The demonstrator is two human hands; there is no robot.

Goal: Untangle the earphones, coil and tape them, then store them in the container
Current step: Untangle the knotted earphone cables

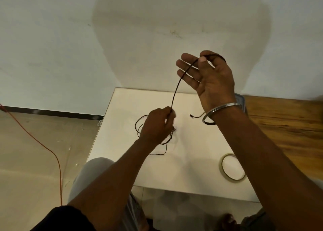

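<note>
Right hand [208,77] and left hand [157,126] pinch earphone cable [176,89]; tape roll [233,167] nearby

No readable text, view somewhat blurred

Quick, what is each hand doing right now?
The left hand pinches the earphone cord at its lower part.
The right hand, raised, pinches the cord's upper part between thumb and forefinger; its other fingers are straight.
</note>
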